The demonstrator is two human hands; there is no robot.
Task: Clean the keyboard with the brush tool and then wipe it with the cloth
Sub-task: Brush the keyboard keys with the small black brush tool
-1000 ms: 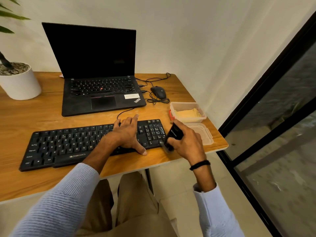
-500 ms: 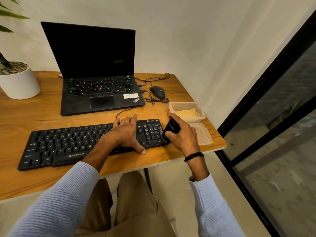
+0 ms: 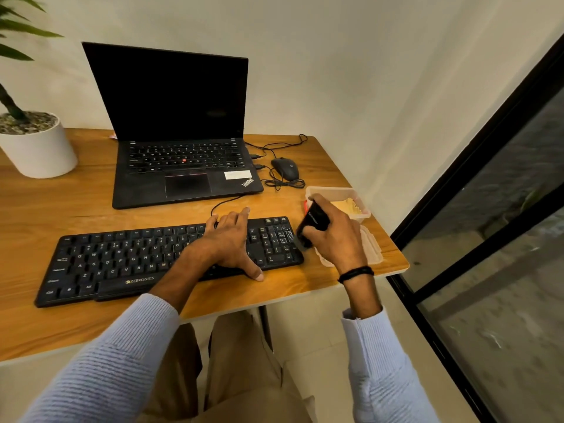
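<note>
A long black keyboard [image 3: 128, 261] lies near the front edge of the wooden desk [image 3: 45, 215]. My left hand [image 3: 227, 242] rests flat on its right half, fingers spread, thumb on the desk in front. My right hand [image 3: 335, 236] grips the black brush tool [image 3: 312, 222] at the keyboard's right end, its lower tip by the number pad. A yellow cloth [image 3: 346, 206] lies in an open plastic box [image 3: 337, 192] just behind my right hand.
An open black laptop [image 3: 183, 166] stands behind the keyboard. A wired mouse [image 3: 285, 168] and coiled cables lie to its right. The box lid [image 3: 370, 245] sits at the desk's right corner. A white plant pot [image 3: 38, 148] stands far left. A dark-framed glass door is at the right.
My right hand has carried the brush tool from the keyboard's front right corner up along its right end toward the plastic box. My left hand stayed on the keys.
</note>
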